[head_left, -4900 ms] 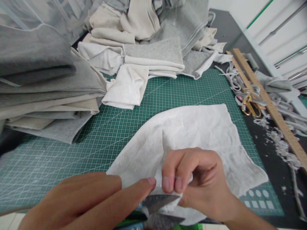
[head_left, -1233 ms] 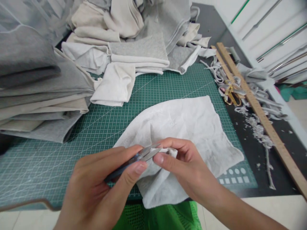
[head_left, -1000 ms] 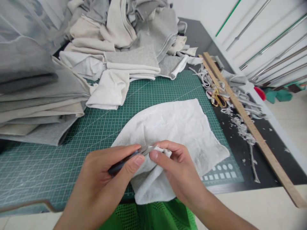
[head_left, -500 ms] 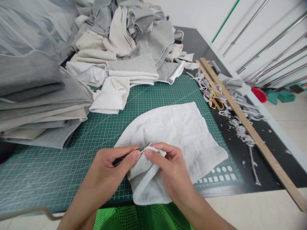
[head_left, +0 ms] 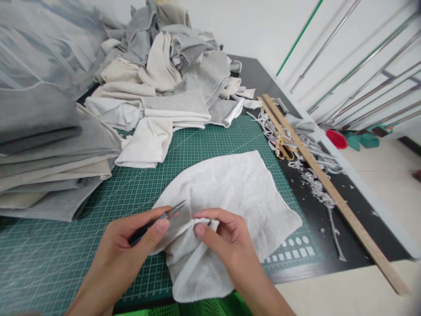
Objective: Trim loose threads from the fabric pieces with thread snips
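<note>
My left hand [head_left: 133, 245] is closed around small thread snips [head_left: 176, 209] with a dark handle. Their metal blades point up and to the right, a little apart from the cloth edge. My right hand [head_left: 230, 245] pinches a folded, gathered edge of the light grey-white cloth [head_left: 230, 182] between thumb and fingers. The rest of this cloth lies spread on the green cutting mat [head_left: 210, 145], and its near part hangs in folds over the table's front edge. The fingers of my right hand hide part of the pinched edge.
Stacked grey fabric [head_left: 49, 149] stands at the left, with a heap of grey and cream cloth [head_left: 197, 70] behind. On the right lie long wooden rulers [head_left: 312, 162], gold-handled scissors [head_left: 283, 149] and thread scraps [head_left: 317, 188]. A green perforated basket [head_left: 210, 307] shows below the table edge.
My left hand has drawn the snips away from the pinched edge, to the left. My right hand still holds the cloth. The whole view has shifted slightly.
</note>
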`<move>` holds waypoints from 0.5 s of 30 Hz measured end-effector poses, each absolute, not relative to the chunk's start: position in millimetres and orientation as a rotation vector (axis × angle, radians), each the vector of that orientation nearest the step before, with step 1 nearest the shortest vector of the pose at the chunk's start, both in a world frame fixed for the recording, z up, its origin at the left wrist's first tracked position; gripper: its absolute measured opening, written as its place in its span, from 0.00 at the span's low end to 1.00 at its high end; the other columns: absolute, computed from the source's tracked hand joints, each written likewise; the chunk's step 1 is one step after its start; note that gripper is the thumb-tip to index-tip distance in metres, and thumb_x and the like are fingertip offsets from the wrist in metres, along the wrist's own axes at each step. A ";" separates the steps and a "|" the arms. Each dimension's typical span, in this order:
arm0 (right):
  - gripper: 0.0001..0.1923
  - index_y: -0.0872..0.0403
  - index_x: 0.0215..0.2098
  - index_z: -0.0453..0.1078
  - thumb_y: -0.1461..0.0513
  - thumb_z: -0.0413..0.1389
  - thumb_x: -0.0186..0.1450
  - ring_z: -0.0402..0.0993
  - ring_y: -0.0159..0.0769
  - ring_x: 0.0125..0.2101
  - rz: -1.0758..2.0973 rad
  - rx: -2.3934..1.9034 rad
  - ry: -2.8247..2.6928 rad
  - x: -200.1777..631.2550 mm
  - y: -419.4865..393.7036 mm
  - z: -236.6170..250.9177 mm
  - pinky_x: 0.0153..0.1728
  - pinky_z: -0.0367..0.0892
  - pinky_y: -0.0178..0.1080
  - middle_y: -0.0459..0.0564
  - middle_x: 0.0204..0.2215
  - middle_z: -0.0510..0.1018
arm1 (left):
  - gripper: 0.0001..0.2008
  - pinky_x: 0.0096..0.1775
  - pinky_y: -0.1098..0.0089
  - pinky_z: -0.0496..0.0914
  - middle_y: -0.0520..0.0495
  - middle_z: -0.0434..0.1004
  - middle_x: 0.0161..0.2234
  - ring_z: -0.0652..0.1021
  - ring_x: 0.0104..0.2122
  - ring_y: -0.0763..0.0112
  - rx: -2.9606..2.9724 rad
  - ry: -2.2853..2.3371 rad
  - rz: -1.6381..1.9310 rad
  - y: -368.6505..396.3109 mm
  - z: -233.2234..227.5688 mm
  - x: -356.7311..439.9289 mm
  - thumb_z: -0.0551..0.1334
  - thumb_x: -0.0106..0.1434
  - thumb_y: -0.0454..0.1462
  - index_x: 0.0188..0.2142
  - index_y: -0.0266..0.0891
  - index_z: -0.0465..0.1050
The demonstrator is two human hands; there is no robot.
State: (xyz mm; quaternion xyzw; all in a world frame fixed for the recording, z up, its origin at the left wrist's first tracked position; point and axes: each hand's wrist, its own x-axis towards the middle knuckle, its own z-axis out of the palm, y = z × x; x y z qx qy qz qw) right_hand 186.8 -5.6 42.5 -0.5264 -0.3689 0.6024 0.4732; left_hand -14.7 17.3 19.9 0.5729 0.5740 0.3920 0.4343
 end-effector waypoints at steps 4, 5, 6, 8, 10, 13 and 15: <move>0.13 0.50 0.45 0.81 0.55 0.63 0.63 0.81 0.41 0.40 1.086 -1.486 -1.307 208.0 -9.2 61.4 0.44 0.74 0.42 0.50 0.40 0.85 | 0.12 0.34 0.78 0.79 0.55 0.86 0.36 0.86 0.31 0.69 1.639 1.541 1.045 18.1 26.8 -9.4 0.69 0.57 0.53 0.38 0.57 0.84; 0.12 0.50 0.44 0.81 0.56 0.62 0.65 0.81 0.41 0.41 0.903 -1.553 -1.380 219.3 -6.4 65.2 0.47 0.74 0.43 0.51 0.41 0.85 | 0.13 0.33 0.78 0.79 0.55 0.86 0.35 0.86 0.31 0.68 1.691 1.569 1.053 17.8 28.7 -7.4 0.69 0.56 0.54 0.37 0.56 0.84; 0.11 0.51 0.44 0.81 0.57 0.60 0.66 0.81 0.41 0.41 0.710 -1.614 -1.425 233.1 -1.5 67.6 0.46 0.73 0.44 0.51 0.41 0.85 | 0.13 0.32 0.79 0.79 0.55 0.86 0.35 0.86 0.30 0.68 1.739 1.587 1.054 17.3 30.3 -5.5 0.69 0.57 0.54 0.37 0.55 0.85; 0.10 0.52 0.42 0.80 0.58 0.59 0.66 0.80 0.40 0.35 0.370 -1.748 -1.439 266.1 13.9 67.1 0.41 0.74 0.43 0.52 0.39 0.85 | 0.14 0.32 0.79 0.79 0.55 0.86 0.34 0.86 0.30 0.68 1.815 1.596 1.053 16.2 31.6 -2.7 0.68 0.57 0.55 0.36 0.54 0.85; 0.11 0.54 0.41 0.80 0.59 0.60 0.65 0.79 0.39 0.31 0.251 -1.830 -1.472 299.1 33.4 60.2 0.35 0.73 0.42 0.52 0.34 0.85 | 0.15 0.33 0.79 0.79 0.54 0.86 0.35 0.86 0.31 0.68 1.852 1.588 1.044 15.2 31.2 -1.3 0.66 0.59 0.55 0.37 0.52 0.85; 0.11 0.56 0.41 0.81 0.59 0.64 0.61 0.77 0.39 0.29 0.324 -1.833 -1.606 330.9 58.2 45.3 0.34 0.71 0.42 0.51 0.31 0.83 | 0.16 0.34 0.78 0.79 0.54 0.86 0.36 0.86 0.33 0.67 1.848 1.584 1.037 14.5 29.3 -1.6 0.66 0.59 0.55 0.37 0.51 0.85; 0.12 0.54 0.41 0.81 0.58 0.66 0.60 0.77 0.38 0.32 0.366 -1.771 -1.697 336.6 66.8 37.0 0.36 0.72 0.42 0.50 0.33 0.83 | 0.16 0.34 0.78 0.80 0.54 0.86 0.36 0.86 0.33 0.67 1.825 1.589 1.041 14.1 28.3 -2.6 0.66 0.59 0.55 0.38 0.51 0.85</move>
